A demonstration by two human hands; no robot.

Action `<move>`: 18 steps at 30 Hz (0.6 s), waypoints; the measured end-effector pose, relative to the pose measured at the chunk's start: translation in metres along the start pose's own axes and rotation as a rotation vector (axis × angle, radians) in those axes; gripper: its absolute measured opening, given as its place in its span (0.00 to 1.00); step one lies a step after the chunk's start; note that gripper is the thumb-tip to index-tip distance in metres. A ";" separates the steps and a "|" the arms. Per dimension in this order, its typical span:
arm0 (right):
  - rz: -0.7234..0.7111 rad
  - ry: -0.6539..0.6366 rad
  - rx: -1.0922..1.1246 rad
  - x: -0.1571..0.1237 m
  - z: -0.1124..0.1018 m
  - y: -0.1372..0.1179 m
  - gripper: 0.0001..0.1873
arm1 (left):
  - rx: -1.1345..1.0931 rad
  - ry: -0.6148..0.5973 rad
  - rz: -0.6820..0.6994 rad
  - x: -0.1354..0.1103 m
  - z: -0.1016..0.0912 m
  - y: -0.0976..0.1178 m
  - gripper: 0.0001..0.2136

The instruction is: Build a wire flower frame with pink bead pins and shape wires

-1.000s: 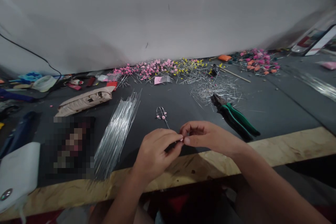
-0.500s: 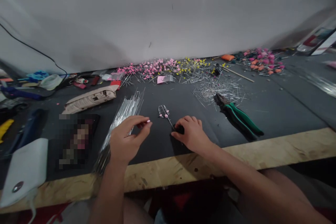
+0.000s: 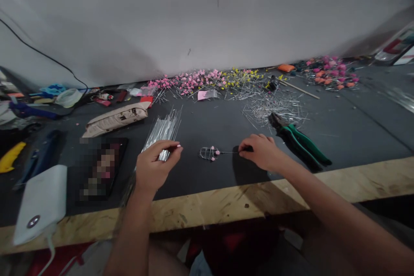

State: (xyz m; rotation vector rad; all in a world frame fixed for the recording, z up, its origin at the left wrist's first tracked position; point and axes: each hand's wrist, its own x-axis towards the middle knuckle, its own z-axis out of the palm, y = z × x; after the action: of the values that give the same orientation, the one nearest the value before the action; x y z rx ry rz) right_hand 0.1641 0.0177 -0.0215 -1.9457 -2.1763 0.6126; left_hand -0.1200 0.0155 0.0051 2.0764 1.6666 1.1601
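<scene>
Between thumb and forefinger, my left hand (image 3: 158,164) pinches a small pink piece (image 3: 178,146), perhaps clay; its exact shape is too small to make out. My right hand (image 3: 260,151) is closed on the stem end of a wire piece (image 3: 229,152). That piece has a looped wire head (image 3: 204,153) dotted with a few pink bits, and it points left toward my other hand. A bundle of straight silvery wires (image 3: 163,131) lies beside and partly behind my left hand. Green-handled pliers (image 3: 302,142) rest to the right of my right hand.
Pink-tipped wires (image 3: 190,82), yellow-tipped wires (image 3: 242,78) and magenta and orange ones (image 3: 333,71) line the wall. Loose wires (image 3: 274,110) lie before them. At left are a beige packet (image 3: 116,118), a blurred phone (image 3: 103,168) and a white power bank (image 3: 42,202). A wooden edge (image 3: 207,207) borders the table.
My right hand has moved right and slightly up, and the wire piece has swung from slanting to nearly level. My left hand keeps its pinch on the pink piece, shifted slightly left.
</scene>
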 end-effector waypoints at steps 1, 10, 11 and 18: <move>0.024 0.011 -0.010 0.001 -0.002 0.004 0.06 | -0.008 -0.015 -0.007 0.000 0.002 -0.001 0.05; -0.105 0.152 0.032 0.004 0.009 0.000 0.13 | -0.075 -0.158 0.107 -0.004 0.014 0.017 0.02; -0.145 0.150 0.037 0.004 0.011 -0.002 0.12 | -0.092 -0.178 0.136 -0.005 0.014 0.021 0.03; -0.245 0.184 0.068 0.002 0.019 -0.009 0.06 | -0.123 -0.400 0.204 -0.010 0.021 0.033 0.04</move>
State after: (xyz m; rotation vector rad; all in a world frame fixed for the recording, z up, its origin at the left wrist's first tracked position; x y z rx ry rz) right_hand 0.1481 0.0154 -0.0358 -1.5991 -2.1993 0.4420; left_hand -0.0819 0.0014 0.0073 2.2535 1.1957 0.8032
